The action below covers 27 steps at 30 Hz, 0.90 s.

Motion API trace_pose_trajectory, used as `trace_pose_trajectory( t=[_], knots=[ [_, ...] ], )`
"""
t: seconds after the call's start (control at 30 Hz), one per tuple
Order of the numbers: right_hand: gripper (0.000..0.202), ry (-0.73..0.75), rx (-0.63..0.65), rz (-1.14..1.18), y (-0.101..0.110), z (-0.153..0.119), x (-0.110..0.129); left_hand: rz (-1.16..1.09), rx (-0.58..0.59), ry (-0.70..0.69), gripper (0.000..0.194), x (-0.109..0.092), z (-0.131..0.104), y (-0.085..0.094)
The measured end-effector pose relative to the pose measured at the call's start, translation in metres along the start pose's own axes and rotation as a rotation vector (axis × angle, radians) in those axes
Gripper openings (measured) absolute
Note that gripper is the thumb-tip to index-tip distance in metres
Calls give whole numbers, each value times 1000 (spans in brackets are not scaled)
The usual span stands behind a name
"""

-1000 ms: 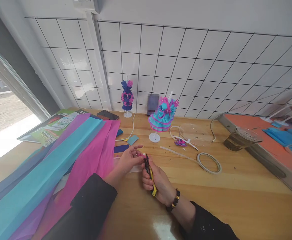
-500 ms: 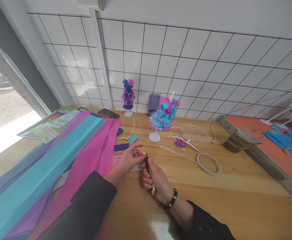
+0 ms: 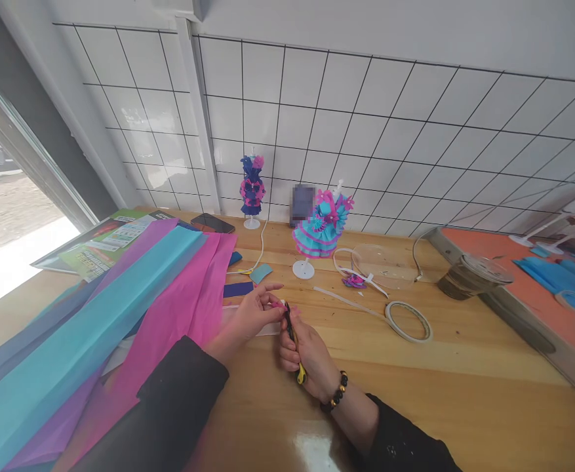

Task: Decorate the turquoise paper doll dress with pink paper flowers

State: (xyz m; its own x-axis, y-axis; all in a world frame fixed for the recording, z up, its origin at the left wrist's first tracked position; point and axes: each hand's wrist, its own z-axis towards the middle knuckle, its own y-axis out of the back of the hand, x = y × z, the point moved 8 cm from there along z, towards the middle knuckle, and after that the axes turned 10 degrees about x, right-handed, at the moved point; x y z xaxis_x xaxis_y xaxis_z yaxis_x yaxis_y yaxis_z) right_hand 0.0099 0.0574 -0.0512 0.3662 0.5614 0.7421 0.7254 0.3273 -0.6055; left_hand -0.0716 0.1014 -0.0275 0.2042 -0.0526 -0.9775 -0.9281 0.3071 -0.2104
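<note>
My left hand [image 3: 256,314] pinches a small pink piece of paper [image 3: 278,304], mostly hidden by the fingers. My right hand [image 3: 309,351] is wrapped round a pair of scissors [image 3: 300,373] with black and yellow handles. The dark blades point up and away from me, right at the pink piece. Beyond my hands a miniature dress stand carries a turquoise and pink paper dress [image 3: 319,226]. Farther back on the left, a second stand wears a navy and pink paper dress [image 3: 252,190].
Long sheets of pink [image 3: 189,295], turquoise [image 3: 120,314] and purple paper cover the left side. A roll of tape [image 3: 408,321] lies right of my hands. A lidded plastic cup [image 3: 471,275] stands by an orange-topped board [image 3: 494,262]. A dark phone [image 3: 213,223] lies near the wall.
The scissor blades look more closed at the pink piece than before. Both hands keep almost the same place; the view has shifted very slightly.
</note>
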Motion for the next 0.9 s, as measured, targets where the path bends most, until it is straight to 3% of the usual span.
trace_pose_trajectory(
  t=[0.3,0.43,0.73,0.8,0.9],
  knots=[
    [46,-6,36,51,0,-1,-1,20,-8,4,53,3,0,5],
    [44,-40,75,88,0,-3,-2,-75,-38,30,55,5,0,9],
    [41,-153,291,50,-11,-14,10,-105,-53,0,50,0,-1,14],
    [41,-139,264,-78,-3,-16,22,-160,-61,-9,50,0,-2,15],
    [41,-98,115,-326,20,-21,43,-226,-76,-9,51,1,-3,16]
  ],
)
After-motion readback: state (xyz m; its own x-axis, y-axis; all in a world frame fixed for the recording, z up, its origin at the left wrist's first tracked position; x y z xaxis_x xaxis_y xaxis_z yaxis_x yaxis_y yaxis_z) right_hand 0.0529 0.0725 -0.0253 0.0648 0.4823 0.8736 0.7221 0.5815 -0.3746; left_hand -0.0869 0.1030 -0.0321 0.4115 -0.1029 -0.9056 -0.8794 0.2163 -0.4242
